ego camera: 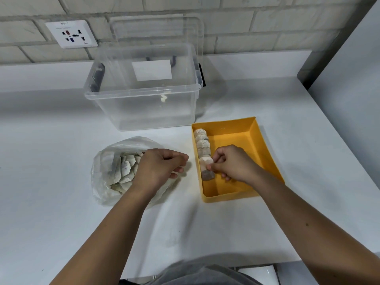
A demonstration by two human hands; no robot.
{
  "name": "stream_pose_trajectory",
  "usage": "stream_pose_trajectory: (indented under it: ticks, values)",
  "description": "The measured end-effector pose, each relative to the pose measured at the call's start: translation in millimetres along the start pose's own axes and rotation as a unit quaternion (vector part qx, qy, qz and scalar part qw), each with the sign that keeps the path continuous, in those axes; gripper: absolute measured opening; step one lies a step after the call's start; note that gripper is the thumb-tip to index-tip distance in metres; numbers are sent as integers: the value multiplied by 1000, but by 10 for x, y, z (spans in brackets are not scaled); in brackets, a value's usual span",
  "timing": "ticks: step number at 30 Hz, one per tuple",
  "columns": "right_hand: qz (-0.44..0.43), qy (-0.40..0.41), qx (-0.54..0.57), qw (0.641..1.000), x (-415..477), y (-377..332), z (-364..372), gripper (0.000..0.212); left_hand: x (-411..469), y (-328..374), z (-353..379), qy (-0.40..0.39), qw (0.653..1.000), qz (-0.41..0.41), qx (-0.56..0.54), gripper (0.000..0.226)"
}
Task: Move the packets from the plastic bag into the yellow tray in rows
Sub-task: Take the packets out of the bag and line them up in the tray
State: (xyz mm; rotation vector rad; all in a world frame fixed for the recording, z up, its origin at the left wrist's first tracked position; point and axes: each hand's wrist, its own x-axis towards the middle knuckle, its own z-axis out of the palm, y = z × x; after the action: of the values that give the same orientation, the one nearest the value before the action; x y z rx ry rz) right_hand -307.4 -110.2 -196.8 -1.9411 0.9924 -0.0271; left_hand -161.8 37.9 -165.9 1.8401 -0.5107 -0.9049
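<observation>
Yellow tray [230, 197] stands on the white counter [61, 140] toward its right edge, long side running from the near edge toward the back. One row of pale packets [202, 144] lies along the tray's left wall, overlapping one another.

Right hand [232, 163] is inside the tray at the near end of that row. Its fingers [213, 166] are narrowed to a pinch on a single packet [205, 162], which touches the row. A darker packet [207, 174] lies just nearer, against the same wall.

Plastic bag [107, 161] sits around the middle of the counter, just to the left of the tray and apart from it. More packets show through its clear film, piled loosely.

Left hand [158, 167] rests over the right side of the bag, at its mouth. Its fingers [176, 159] are curled inward; a pale shape shows beneath them, but I cannot tell whether they hold it.

Clear storage box [144, 99] stands behind both, toward the back edge, its lid [156, 27] propped upright against the brick wall. A wall socket [72, 33] is mounted to the left of the lid.
</observation>
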Motion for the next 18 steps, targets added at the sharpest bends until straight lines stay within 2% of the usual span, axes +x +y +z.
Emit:
stream_pose_trajectory:
  ticks: [11,14,16,18]
  values:
    - [-16,58,-71,996,-72,-192,-89,34,-71,72,-126,-9,1000,7,-13,6]
    - [-55,93,-112,988,-129,-376,-180,33,-91,164,-524,48,998,32,-32,9]
    - [-90,113,-88,986,-166,-530,-179,26,-116,215,-877,97,993,53,-34,11]
    - [-129,120,-37,984,-194,-691,-117,19,-152,214,-1135,114,991,67,-25,12]
